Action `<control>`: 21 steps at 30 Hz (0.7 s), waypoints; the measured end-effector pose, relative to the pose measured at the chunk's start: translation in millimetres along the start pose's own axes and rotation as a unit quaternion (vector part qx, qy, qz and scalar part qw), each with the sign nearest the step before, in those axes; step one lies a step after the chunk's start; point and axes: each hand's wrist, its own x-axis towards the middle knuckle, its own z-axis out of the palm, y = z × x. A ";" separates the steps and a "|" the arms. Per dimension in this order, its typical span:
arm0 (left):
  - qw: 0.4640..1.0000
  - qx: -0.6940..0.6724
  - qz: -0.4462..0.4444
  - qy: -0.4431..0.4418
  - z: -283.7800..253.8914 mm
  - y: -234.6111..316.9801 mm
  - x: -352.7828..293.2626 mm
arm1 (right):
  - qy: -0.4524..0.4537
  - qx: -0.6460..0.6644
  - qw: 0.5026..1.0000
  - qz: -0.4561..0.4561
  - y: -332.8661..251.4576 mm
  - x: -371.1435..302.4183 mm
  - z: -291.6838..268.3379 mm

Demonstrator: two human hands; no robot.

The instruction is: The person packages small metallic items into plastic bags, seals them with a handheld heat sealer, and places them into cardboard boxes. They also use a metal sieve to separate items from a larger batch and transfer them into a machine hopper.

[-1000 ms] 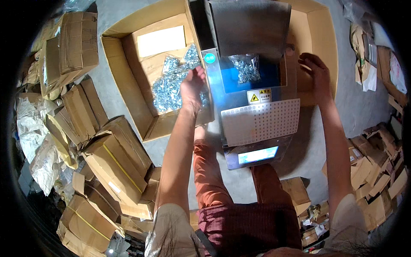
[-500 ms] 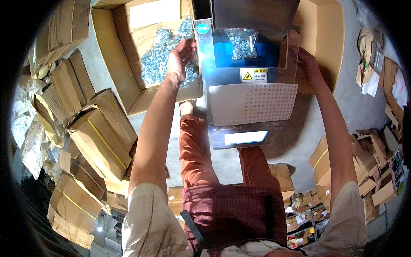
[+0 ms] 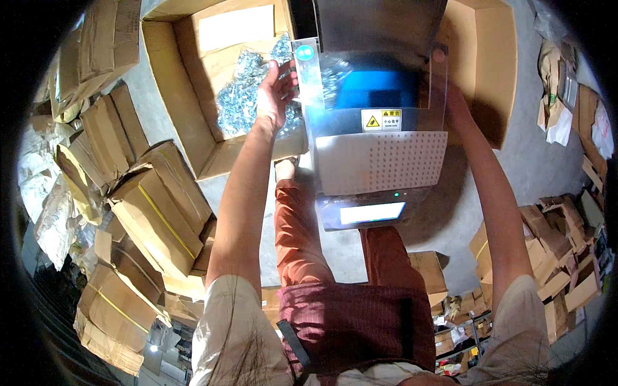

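Note:
My left hand [image 3: 275,96] is held up at the left side of a bagging machine [image 3: 380,161], fingers loosely spread and nothing in them. Below it, an open cardboard box [image 3: 222,157] holds a heap of clear bags of shiny metal parts [image 3: 248,93]. Behind the machine's clear cover, a motion-blurred bag of metal parts [image 3: 335,74] shows at the left of the blue surface [image 3: 380,89], near my left hand. My right hand [image 3: 444,80] reaches to the machine's right side; its fingers are dim behind the cover's edge, so their grip is not clear.
A second open cardboard box [image 3: 496,71] stands right of the machine. On the machine's front are a warning label [image 3: 382,120] and a lit screen [image 3: 370,212]. Stacked cartons [image 3: 154,219] lie at left, with torn cardboard [image 3: 566,238] at right.
The bag of metal parts, hanging still in the middle of the machine's window before, has shifted left and blurred. A green light now glows by the screen. Both hands stay close to where they were.

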 end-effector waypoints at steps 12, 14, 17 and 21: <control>0.984 -0.172 -0.034 0.024 -17.6 -28.4 -37.2 | 0.103 0.203 0.974 -0.004 81.7 -74.5 -37.2; 0.969 -0.246 -0.005 0.026 -33.4 -29.5 -59.4 | 0.137 0.202 0.970 -0.014 87.9 -96.3 -26.7; 0.960 -0.280 0.018 0.026 -35.8 -10.9 -119.4 | 0.179 0.089 0.978 -0.055 55.7 -151.7 16.5; 0.962 -0.272 0.021 -0.016 -43.1 15.1 -190.5 | 0.156 -0.085 0.978 -0.111 10.7 -214.5 119.9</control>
